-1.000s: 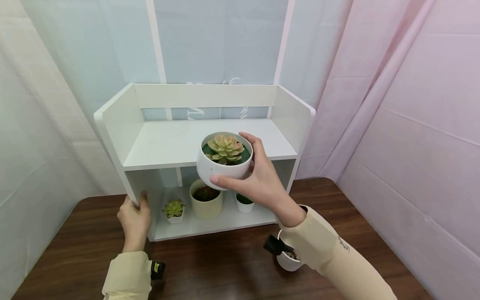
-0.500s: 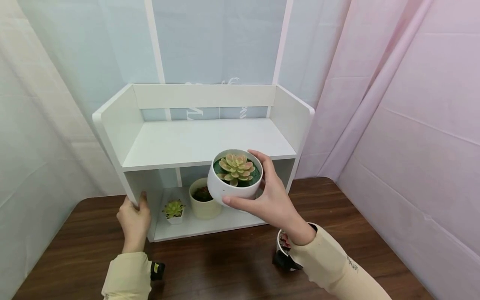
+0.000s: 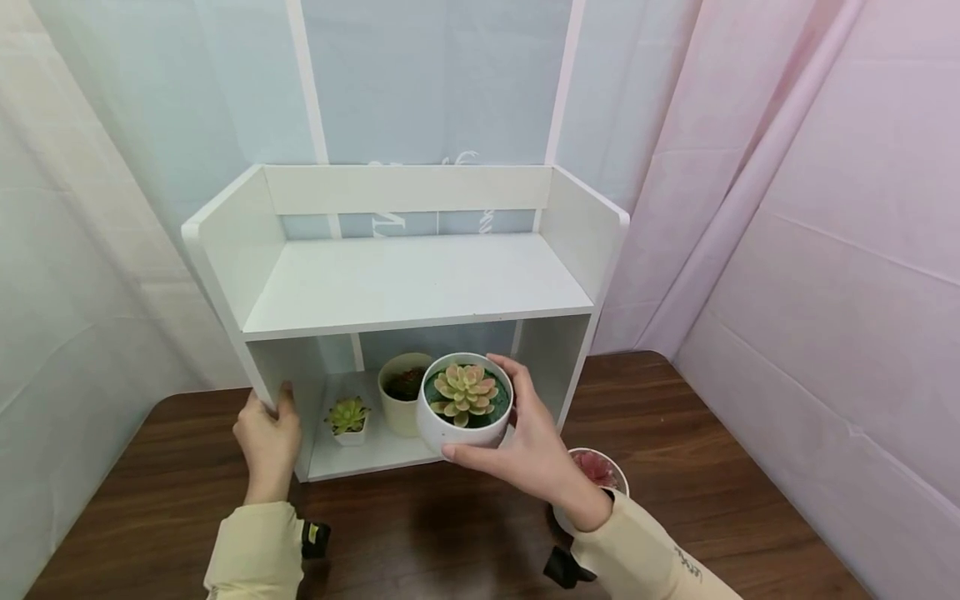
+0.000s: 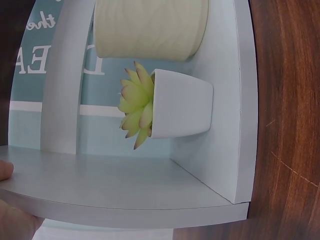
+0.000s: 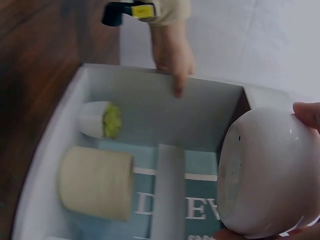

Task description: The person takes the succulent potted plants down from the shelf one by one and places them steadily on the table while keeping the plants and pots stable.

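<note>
My right hand (image 3: 536, 454) holds a round white pot (image 5: 270, 170) by its side, thumb in front and fingers behind. In it sits a pink-tipped green succulent (image 3: 465, 393). The pot is in front of the lower compartment of a white two-tier shelf (image 3: 420, 283), below the upper board's edge. With thumb inside and fingers outside, my left hand (image 3: 268, 437) grips the shelf's left side panel (image 4: 120, 182). On the lower board stand a small square white pot with a light green succulent (image 4: 137, 105) and a cream pot (image 5: 97, 182). The small white pot at the right is hidden.
A white pot with a red plant (image 3: 596, 468) stands on the dark wooden table (image 3: 675, 475) right of the shelf, partly behind my right wrist. Pale curtains (image 3: 795, 275) hang around the table, with a printed cloth behind the shelf.
My right hand has lowered the potted succulent from in front of the upper board to the lower compartment. My left hand stays on the side panel.
</note>
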`<state>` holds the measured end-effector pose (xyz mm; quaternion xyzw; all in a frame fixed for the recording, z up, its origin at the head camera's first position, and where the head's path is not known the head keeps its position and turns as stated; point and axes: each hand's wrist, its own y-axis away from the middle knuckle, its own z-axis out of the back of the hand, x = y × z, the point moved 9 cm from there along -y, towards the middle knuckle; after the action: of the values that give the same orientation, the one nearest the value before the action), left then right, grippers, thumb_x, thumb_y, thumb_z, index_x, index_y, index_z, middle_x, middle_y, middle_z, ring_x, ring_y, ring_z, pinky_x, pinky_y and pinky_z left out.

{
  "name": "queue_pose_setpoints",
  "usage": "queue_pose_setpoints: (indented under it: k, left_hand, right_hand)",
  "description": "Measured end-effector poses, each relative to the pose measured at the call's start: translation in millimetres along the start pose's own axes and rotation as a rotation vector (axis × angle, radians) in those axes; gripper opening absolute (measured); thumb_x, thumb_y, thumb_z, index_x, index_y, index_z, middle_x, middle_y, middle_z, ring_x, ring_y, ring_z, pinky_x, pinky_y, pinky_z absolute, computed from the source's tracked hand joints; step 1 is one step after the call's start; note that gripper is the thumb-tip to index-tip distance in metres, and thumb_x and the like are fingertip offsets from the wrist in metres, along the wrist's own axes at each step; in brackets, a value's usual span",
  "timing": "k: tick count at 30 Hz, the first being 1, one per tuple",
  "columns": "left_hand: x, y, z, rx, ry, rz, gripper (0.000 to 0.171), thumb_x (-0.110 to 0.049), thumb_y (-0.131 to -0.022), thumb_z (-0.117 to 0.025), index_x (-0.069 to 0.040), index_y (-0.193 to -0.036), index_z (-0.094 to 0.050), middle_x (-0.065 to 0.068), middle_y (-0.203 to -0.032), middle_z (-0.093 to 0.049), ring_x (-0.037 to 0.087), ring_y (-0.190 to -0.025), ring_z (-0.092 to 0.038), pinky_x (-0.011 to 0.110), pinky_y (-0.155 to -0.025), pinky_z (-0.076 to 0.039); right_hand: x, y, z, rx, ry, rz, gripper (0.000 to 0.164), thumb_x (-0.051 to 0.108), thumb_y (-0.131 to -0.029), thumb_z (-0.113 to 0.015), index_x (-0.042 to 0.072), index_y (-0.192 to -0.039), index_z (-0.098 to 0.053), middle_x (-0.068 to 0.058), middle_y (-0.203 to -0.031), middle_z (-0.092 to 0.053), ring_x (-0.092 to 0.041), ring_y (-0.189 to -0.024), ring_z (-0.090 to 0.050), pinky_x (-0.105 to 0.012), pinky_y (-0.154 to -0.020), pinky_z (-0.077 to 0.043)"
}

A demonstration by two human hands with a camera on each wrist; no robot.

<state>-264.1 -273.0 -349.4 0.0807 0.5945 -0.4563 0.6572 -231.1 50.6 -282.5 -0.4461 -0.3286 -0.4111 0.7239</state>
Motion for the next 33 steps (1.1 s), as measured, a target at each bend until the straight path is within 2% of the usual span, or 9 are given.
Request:
queue_pose_setpoints:
  k: [3,9,14,18,26,33]
  left_hand:
    - [0.4,0.1,0.5,-0.002,0.002,-0.002,0.034,-0.016,-0.098,-0.05,0.012,-0.116,-0.059,0.036,-0.11,-0.062,0.049,-0.099,-0.062,0.061,-0.076,-0.048]
    - [0.4,-0.6,2.4,-0.012,0.003,-0.004,0.033,-0.015,-0.098,-0.051,0.012,-0.114,-0.06,0.036,-0.108,-0.063,0.049,-0.098,-0.062,0.06,-0.076,-0.047]
    - [0.6,-0.6,1.7,-0.007,0.012,0.005,0.033,-0.014,-0.098,-0.051,0.012,-0.116,-0.059,0.035,-0.111,-0.062,0.049,-0.1,-0.062,0.061,-0.078,-0.048]
    - [0.3,-0.8,0.5,0.0,0.025,0.011,0.033,-0.014,-0.098,-0.051,0.012,-0.117,-0.058,0.035,-0.113,-0.061,0.049,-0.103,-0.061,0.062,-0.081,-0.048]
    - [-0.5,-0.3,1.5,-0.013,0.028,0.008,0.032,-0.013,-0.097,-0.051,0.013,-0.115,-0.059,0.036,-0.111,-0.062,0.049,-0.102,-0.061,0.061,-0.08,-0.047]
    - [-1.7,-0.8,1.5,-0.015,0.017,0.0,0.032,-0.013,-0.097,-0.051,0.013,-0.114,-0.059,0.036,-0.11,-0.062,0.049,-0.1,-0.062,0.06,-0.078,-0.048]
  right_hand:
    - [-11.1,5.2,-7.1,0.006,-0.003,-0.016,0.098,0.029,-0.064,-0.089,0.021,-0.142,-0.03,0.001,-0.132,-0.052,-0.016,-0.115,-0.054,-0.036,-0.092,-0.046]
    - [-34.8,15.4,-21.9,-0.005,0.022,-0.047,0.099,0.032,-0.061,-0.09,0.025,-0.141,-0.032,0.005,-0.131,-0.053,-0.014,-0.116,-0.053,-0.038,-0.097,-0.043]
    - [-56.3,23.1,-31.3,-0.035,0.073,-0.065,0.1,0.033,-0.058,-0.091,0.021,-0.14,-0.035,0.006,-0.128,-0.055,-0.013,-0.115,-0.054,-0.038,-0.098,-0.041]
    - [-75.0,28.1,-38.1,-0.035,0.07,-0.105,0.1,0.033,-0.057,-0.091,0.018,-0.139,-0.036,0.004,-0.126,-0.056,-0.015,-0.115,-0.054,-0.04,-0.099,-0.04]
    - [-109.2,39.2,-53.0,0.024,0.039,-0.183,0.1,0.035,-0.059,-0.091,0.017,-0.14,-0.035,0.001,-0.127,-0.056,-0.019,-0.117,-0.053,-0.044,-0.098,-0.039]
    - [-123.9,47.1,-61.4,0.062,0.028,-0.219,0.1,0.035,-0.061,-0.09,0.012,-0.14,-0.034,-0.002,-0.128,-0.057,-0.021,-0.117,-0.054,-0.042,-0.098,-0.04]
